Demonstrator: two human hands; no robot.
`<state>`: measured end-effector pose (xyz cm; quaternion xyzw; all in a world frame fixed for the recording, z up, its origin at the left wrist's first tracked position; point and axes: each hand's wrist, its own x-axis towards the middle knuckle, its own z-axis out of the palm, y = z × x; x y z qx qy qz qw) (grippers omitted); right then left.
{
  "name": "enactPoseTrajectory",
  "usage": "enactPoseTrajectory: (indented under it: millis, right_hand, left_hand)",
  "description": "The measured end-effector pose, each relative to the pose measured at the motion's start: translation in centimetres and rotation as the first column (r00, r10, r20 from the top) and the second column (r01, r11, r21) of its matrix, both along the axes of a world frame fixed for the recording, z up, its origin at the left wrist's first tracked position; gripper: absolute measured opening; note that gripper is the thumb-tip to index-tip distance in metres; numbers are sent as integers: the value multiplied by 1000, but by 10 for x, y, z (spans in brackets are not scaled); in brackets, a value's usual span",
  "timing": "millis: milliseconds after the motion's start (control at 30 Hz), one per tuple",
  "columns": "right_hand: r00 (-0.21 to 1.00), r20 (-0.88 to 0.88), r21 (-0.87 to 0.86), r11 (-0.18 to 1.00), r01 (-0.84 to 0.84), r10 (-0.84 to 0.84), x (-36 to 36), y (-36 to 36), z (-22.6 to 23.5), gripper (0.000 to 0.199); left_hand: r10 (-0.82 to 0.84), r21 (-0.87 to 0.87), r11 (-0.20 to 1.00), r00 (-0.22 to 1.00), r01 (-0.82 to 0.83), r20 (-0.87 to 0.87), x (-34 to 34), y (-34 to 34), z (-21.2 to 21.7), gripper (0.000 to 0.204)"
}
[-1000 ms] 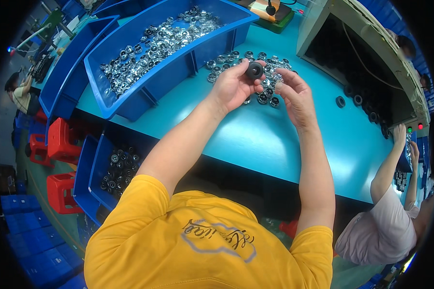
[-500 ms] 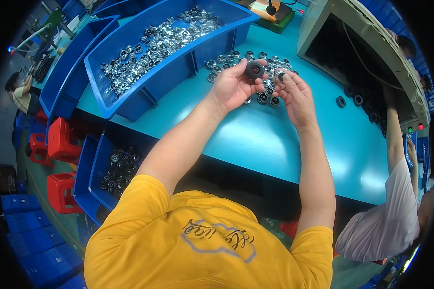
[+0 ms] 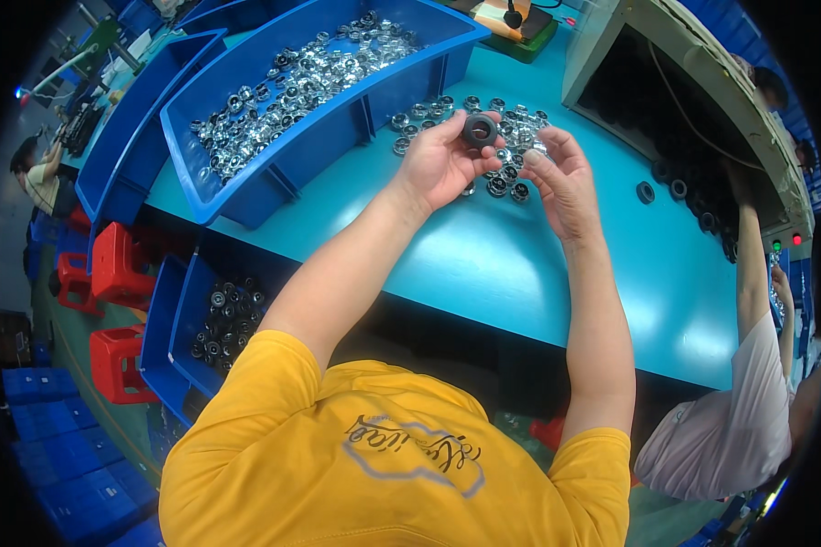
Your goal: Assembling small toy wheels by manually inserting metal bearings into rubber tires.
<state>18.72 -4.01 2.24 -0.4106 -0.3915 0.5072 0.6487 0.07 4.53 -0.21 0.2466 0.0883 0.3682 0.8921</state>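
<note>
My left hand (image 3: 440, 164) is closed round a thick black rubber ring (image 3: 480, 131), pinched upright between thumb and fingers, with its hole facing me. To its right, my right hand (image 3: 561, 178) pinches a small shiny silver round part (image 3: 539, 147) between thumb and fingertips; the fingers partly cover it. The two hands are apart, above a loose group of silver round parts with dark centres (image 3: 497, 186) on the turquoise table (image 3: 447, 255). More silver parts (image 3: 283, 100) fill the large blue bin (image 3: 333, 132) at the far left.
On the right, a pale metal machine housing (image 3: 602, 46) holds a heap of black rings (image 3: 693, 173), some spilling onto the table. A co-worker's arm (image 3: 750, 264) reaches in there. Another blue bin (image 3: 178, 337) with dark round parts and red stools (image 3: 119, 365) stand below left.
My right hand's fingers have shifted and opened a little around the silver part, which has turned and moved slightly right. My left hand holds the ring almost unmoved, tilted slightly.
</note>
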Motion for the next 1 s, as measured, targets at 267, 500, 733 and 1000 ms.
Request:
enactPoseTrajectory:
  millis: [267, 500, 733, 1000]
  right_hand:
    - [1000, 7, 9, 1000, -19, 18, -3, -1, 2, 37]
    - [999, 10, -9, 999, -44, 44, -1, 0, 1, 34]
    - [997, 76, 14, 1000, -11, 10, -5, 0, 0, 30]
    - [988, 152, 44, 999, -3, -4, -6, 1, -5, 33]
  left_hand:
    - [24, -9, 1000, 1000, -24, -19, 1, 0, -1, 46]
    - [56, -15, 998, 997, -57, -51, 3, 0, -3, 45]
    - [-1, 43, 999, 993, 6, -116, 1, -4, 0, 45]
    - [37, 185, 983, 984, -4, -175, 5, -9, 0, 40]
